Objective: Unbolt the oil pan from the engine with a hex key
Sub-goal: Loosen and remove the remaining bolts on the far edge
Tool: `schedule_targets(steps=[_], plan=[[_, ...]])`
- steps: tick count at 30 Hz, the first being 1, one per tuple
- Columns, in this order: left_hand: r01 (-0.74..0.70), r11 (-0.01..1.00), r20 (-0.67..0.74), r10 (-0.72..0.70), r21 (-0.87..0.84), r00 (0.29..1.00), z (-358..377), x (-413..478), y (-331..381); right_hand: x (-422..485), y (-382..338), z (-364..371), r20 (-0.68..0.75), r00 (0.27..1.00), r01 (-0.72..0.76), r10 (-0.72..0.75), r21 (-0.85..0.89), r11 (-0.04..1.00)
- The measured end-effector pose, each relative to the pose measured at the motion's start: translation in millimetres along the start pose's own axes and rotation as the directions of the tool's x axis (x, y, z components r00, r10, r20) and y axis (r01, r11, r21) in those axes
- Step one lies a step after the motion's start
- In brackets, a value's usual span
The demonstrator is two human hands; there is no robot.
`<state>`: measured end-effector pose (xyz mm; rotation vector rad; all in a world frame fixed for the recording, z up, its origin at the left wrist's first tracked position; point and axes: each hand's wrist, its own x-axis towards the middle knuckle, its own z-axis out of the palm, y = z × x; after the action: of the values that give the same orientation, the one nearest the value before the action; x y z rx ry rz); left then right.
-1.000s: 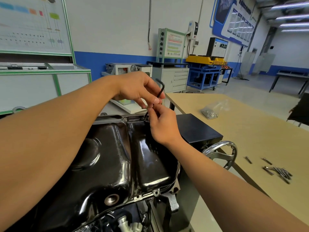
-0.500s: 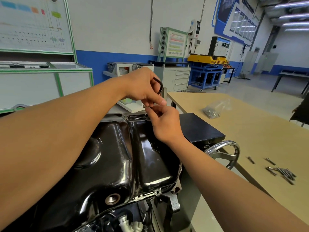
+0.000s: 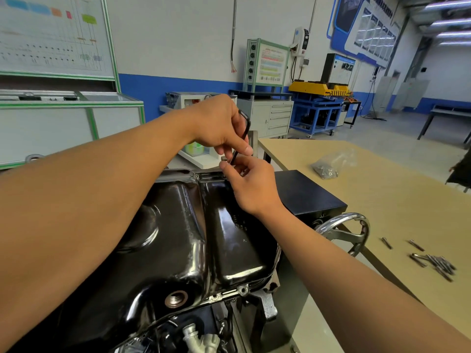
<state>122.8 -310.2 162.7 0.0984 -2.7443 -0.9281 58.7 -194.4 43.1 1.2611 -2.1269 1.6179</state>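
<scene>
Above the glossy black oil pan's (image 3: 178,238) far rim: left hand (image 3: 221,126) grips hex key (image 3: 246,128), right hand (image 3: 251,184) pinches bolt (image 3: 224,158).

Glossy black metal oil pan (image 3: 178,238); matt wooden table (image 3: 382,200); chromed handwheel (image 3: 349,230)

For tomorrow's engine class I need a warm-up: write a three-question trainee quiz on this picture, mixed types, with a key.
1. True or false: the left hand grips the hex key.
2. Where do the loose bolts lie? A on the floor; B on the table; C in a drawer.
3. Fill in: the right hand pinches a small ____.
Key: 1 true; 2 B; 3 bolt.
</scene>
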Motion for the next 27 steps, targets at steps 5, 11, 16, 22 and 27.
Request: schedule_targets(steps=[5,11,16,22,27], plan=[[-0.016,1.0,-0.037,0.015,-0.025,0.999,5.5,2.1,1.6,0.3,0.2,-2.7,-0.071,0.997,-0.028,0.036,0.103,0.994],[0.027,0.994,0.164,-0.009,-0.108,0.986,-7.3,-7.9,-6.9,-1.8,-1.0,-3.6,0.02,1.0,0.001,-0.002,0.041,0.999],[0.01,0.994,0.076,-0.002,-0.106,0.997,-4.9,-5.1,-6.3,-0.4,-0.8,-2.7,0.045,0.999,0.013,-0.013,-0.004,1.0],[-0.006,0.997,0.006,0.007,-0.072,1.0,-1.7,-2.8,-3.1,1.6,2.4,-0.3,-0.03,1.0,-0.003,0.003,-0.012,1.0],[-0.014,0.998,0.002,0.015,-0.06,1.0,0.3,-3.1,-1.2,4.8,6.3,2.8,0.033,0.997,-0.055,0.064,-0.218,0.974]])
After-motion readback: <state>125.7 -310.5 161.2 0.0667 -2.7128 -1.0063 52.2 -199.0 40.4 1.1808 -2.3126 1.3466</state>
